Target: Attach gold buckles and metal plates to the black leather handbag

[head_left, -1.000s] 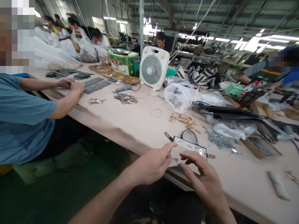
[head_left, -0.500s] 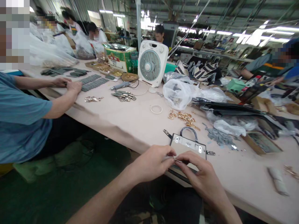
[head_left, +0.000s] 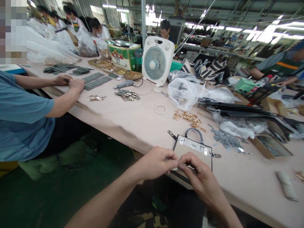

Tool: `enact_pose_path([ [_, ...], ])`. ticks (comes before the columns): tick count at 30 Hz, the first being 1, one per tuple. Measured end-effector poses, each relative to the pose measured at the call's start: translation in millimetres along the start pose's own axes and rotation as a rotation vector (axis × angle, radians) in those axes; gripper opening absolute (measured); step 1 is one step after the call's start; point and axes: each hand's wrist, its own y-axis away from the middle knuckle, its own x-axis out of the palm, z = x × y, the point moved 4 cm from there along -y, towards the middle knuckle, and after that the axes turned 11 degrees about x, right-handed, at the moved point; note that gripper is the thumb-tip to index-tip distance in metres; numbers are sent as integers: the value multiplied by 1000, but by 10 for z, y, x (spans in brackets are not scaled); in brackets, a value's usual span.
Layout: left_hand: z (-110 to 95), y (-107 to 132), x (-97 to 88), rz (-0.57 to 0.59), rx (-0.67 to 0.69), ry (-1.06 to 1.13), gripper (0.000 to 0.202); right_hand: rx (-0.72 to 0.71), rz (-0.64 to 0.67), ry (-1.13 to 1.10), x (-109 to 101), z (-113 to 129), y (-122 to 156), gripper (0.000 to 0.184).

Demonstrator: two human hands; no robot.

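My left hand [head_left: 161, 163] and my right hand [head_left: 199, 171] meet at their fingertips, both closed in a pinch. Between them is a small thin pale piece [head_left: 182, 164], mostly covered by the fingers, so its kind cannot be made out. Just behind and under the hands lies a beige handbag panel [head_left: 190, 148] with dark edging at the table's front edge. It has a dark curved handle [head_left: 195, 130], silvery metal plates along its top, and a strap tab with a buckle on each side.
Gold-coloured metal fittings [head_left: 190, 118] and a white ring [head_left: 161, 109] lie beyond the bag. Grey scraps [head_left: 225, 139] and a cardboard box [head_left: 272, 147] are to the right. Further back stands a white fan [head_left: 155, 61]. A co-worker's hands [head_left: 73, 83] handle grey strips at the left.
The view has shifted slightly, so the table's contents sit a little further right. My hands stay pinched together at the bag, with only slight finger movement.
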Motion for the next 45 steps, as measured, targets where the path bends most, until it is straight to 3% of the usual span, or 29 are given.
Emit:
enact_pose_path([
  [4,154,-41,33,-1,-89,281,36,-210,-60,-63,-4,-17,131,14],
  [7,256,-50,-31,-83,-106,251,36,-232,-59,-183,-139,-140,244,15],
  [9,289,-31,-68,-113,-87,211,36,-141,-123,-205,-345,-316,257,10],
  [11,309,-2,-67,-89,-78,189,36,-5,-270,-158,-634,-558,215,5],
  [14,346,14,-15,-21,-79,139,37,154,-467,-66,-1073,-946,88,23],
  [17,403,-15,77,40,-92,102,37,236,-464,-5,-1309,-1267,-91,37],
  [20,455,-52,155,57,-108,70,37,297,-346,27,-1315,-1464,-247,40],
  [25,490,-79,165,48,-114,27,38,348,-215,28,-1212,-1586,-356,42],
  [31,511,-120,148,38,-129,29,38,365,-234,20,-1207,-1667,-345,40],
  [45,582,-175,99,-15,-89,66,32,259,-314,122,-1140,-1734,-332,34],
])
